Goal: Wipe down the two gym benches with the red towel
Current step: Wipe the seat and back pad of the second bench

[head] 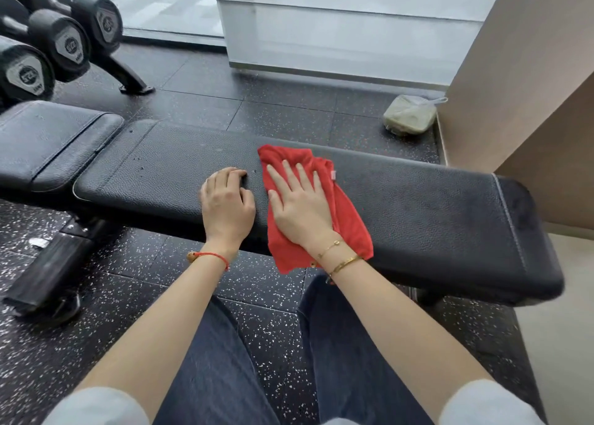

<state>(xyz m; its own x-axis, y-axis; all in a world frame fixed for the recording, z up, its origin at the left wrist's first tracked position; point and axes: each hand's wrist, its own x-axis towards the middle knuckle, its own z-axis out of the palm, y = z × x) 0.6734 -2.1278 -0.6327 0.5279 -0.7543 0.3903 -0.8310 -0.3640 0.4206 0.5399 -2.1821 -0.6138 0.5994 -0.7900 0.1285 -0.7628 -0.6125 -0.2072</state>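
Both hands on bench: right hand flat atop red towel, left hand curled, empty.

Right hand flat, left hand curled — both pressing
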